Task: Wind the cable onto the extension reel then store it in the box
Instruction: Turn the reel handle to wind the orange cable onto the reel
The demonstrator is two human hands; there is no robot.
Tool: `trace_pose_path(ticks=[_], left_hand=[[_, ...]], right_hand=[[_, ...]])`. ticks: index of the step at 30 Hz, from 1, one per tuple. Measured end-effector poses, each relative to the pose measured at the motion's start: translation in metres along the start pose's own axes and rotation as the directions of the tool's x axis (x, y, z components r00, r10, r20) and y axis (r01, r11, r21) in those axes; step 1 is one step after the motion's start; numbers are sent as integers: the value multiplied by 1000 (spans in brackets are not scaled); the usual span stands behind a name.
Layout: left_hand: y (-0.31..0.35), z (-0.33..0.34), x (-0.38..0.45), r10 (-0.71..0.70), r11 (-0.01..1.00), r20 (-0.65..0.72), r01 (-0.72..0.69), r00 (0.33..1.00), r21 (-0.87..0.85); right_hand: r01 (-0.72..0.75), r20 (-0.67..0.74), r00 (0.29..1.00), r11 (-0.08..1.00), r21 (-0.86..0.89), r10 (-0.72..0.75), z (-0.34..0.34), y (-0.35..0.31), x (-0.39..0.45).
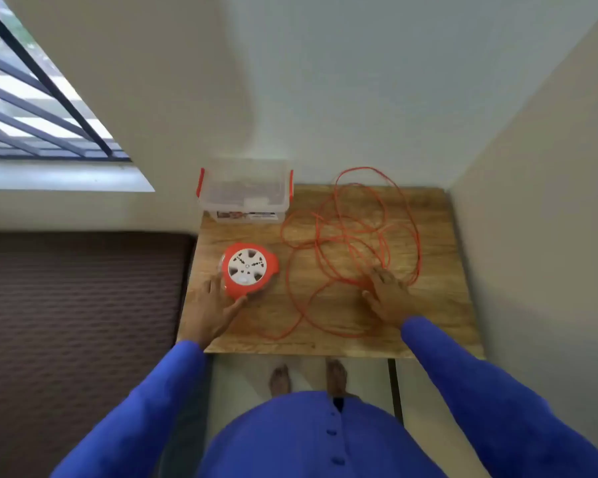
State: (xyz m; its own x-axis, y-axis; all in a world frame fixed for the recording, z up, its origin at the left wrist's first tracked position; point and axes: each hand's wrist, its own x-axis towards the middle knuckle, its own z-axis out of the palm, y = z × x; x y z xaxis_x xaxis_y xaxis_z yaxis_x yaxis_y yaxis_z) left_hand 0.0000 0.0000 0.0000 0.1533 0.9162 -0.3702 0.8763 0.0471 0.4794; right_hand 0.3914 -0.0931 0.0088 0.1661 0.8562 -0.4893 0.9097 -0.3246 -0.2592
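Cable (351, 250) sprawls loose on table (428, 326); left hand (209, 308) cups reel (248, 269), fingers apart, right hand (387, 293) flat, open. Best steady reel, gather slack first.

Blue buttoned garment (311, 439), long sleeves (470, 381), bare feet (279, 378)

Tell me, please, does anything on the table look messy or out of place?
Yes: the orange cable sprawls in loose, overlapping loops across the table's right half, unwound from the reel. The lidded box sits squarely at the back.
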Motion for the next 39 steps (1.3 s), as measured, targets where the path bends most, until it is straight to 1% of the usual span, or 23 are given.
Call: trace_pose_path(ticks=[2, 3, 5, 6, 7, 9, 12, 13, 15, 18, 22, 24, 26, 27, 29, 30, 31, 32, 34, 35, 37, 39], left_hand=[[1, 5, 5, -106, 975, 13, 106, 994, -194], [3, 7, 8, -155, 938, 34, 157, 987, -308], [12, 9, 16, -267, 813, 95, 277, 959, -511], [16, 10, 19, -315, 752, 123, 327, 941, -572], [18, 10, 24, -338, 707, 131, 344, 932, -618], [23, 11, 35, -370, 671, 124, 357, 921, -650], [32, 8, 51, -430, 665, 98, 389, 897, -638], [34, 5, 57, -452, 654, 101, 407, 886, -637], [36, 2, 66, -478, 588, 143, 437, 867, -681], [34, -1, 79, -437, 546, 224, 455, 871, -703], [25, -4, 96, -433, 579, 320, 532, 843, -618], [21, -3, 104, -411, 590, 341, 532, 846, -608], [20, 1, 107, -394, 645, 307, 498, 866, -580], [21, 3, 107, -389, 689, 268, 471, 882, -551], [21, 9, 108, -371, 756, 193, 416, 908, -506], [21, 12, 109, -356, 779, 172, 393, 919, -489], [19, 14, 110, -341, 799, 178, 384, 923, -463], [18, 15, 112, -324, 810, 212, 386, 922, -442], [14, 11, 117, -299, 770, 328, 430, 896, -472], [14, 8, 116, -283, 735, 378, 453, 882, -505], [17, 0, 114, -226, 694, 412, 443, 883, -568], [24, -6, 109, -156, 675, 376, 376, 914, -635]], right_hand=[[-28, -27, 999, 1000, -8, 28, 4, -2, -4], [-37, -46, 998, 999, -13, 36, 7, -1, -7], [-25, -110, 994, 999, 21, 27, 8, -2, -14], [-6, -147, 989, 998, 67, 16, 8, -2, -17], [22, -188, 982, 989, 144, 5, 6, -2, -19], [54, -259, 965, 956, 288, 24, 0, -4, -23], [18, -286, 953, 921, 390, 103, -3, -11, -28], [8, -304, 944, 912, 410, 129, -3, -14, -29], [-6, -341, 924, 901, 433, 171, -5, -24, -32], [5, -377, 911, 910, 415, 167, -13, -42, -31], [34, -321, 942, 924, 382, 98, -26, -75, -26], [67, -292, 955, 919, 390, 54, -26, -94, -17], [53, -234, 971, 921, 387, 42, -15, -113, -5], [28, -176, 983, 900, 436, 55, -6, -124, 1], [-83, 3, 995, 789, 608, 103, 13, -143, 15], [-156, 85, 987, 719, 678, 134, 21, -152, 22], [-226, 156, 974, 639, 735, 165, 29, -161, 29], [-280, 203, 959, 548, 788, 198, 37, -168, 36], [-320, 242, 938, 352, 880, 248, 47, -180, 45], [-306, 235, 937, 283, 909, 258, 48, -184, 47], [-273, 221, 942, 192, 943, 254, 45, -187, 49], [-270, 226, 938, 146, 952, 265, 39, -184, 48]])
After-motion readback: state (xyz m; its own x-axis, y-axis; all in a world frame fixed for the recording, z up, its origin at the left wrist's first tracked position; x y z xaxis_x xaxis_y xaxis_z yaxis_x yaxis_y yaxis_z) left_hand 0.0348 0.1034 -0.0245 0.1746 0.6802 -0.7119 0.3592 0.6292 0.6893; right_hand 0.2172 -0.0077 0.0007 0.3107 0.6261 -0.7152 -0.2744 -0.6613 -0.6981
